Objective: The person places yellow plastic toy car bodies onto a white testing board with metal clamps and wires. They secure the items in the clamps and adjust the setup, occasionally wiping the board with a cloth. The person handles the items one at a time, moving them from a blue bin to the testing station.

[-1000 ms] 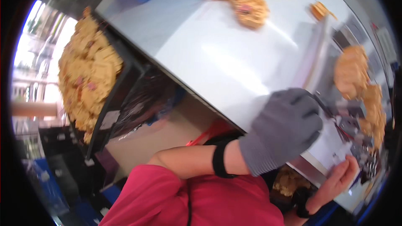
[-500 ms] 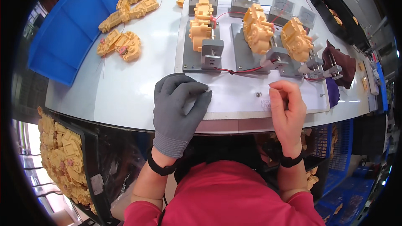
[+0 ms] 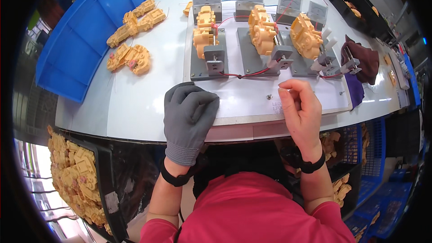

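Nearest me, my gloved left hand (image 3: 189, 112) lies curled and empty on the white board (image 3: 252, 101); my bare right hand (image 3: 300, 108) hovers beside it, fingertips pinched, on what I cannot tell. Beyond, three yellow gear housings (image 3: 261, 29) sit clamped in their grey fixtures (image 3: 209, 60), apparently loaded. Loose housings (image 3: 130, 58) lie waiting by the blue bin (image 3: 81, 45).

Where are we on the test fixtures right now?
Done: three yellow assemblies sit clamped on the grey fixtures. In hand: nothing visible; the gloved left hand rests at the table edge, the bare right hand hovers with fingers pinched. Left: loose yellow pieces beside the blue bin.
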`<state>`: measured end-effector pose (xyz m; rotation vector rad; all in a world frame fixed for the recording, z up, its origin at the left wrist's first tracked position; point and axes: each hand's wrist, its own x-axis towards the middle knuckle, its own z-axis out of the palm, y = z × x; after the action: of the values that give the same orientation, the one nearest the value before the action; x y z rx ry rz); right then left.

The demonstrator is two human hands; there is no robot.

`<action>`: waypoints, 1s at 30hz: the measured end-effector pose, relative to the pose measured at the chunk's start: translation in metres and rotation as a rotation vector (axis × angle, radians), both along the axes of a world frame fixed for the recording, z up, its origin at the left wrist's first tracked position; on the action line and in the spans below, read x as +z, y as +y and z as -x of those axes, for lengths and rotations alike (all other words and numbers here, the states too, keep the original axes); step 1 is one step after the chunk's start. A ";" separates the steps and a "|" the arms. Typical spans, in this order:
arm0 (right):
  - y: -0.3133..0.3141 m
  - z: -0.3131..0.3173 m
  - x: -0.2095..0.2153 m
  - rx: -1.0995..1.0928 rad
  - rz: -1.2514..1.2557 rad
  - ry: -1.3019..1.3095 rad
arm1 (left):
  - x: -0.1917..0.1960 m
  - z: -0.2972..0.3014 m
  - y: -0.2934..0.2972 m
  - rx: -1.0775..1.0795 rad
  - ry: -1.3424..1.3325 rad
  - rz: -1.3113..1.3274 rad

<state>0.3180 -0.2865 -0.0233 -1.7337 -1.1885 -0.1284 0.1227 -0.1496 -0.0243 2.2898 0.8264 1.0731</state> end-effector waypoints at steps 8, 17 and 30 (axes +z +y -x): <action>-0.003 0.002 0.000 -0.013 0.000 -0.005 | -0.003 0.000 -0.003 0.009 -0.043 0.029; 0.004 -0.005 0.001 0.016 -0.082 -0.143 | -0.020 0.005 0.001 -0.007 -0.081 0.223; 0.004 -0.002 0.001 0.002 -0.133 -0.170 | -0.018 0.009 0.006 -0.054 -0.033 0.220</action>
<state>0.3196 -0.2827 -0.0220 -1.6299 -1.2751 -0.3515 0.1134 -0.1435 -0.0419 2.0937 0.8213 0.9438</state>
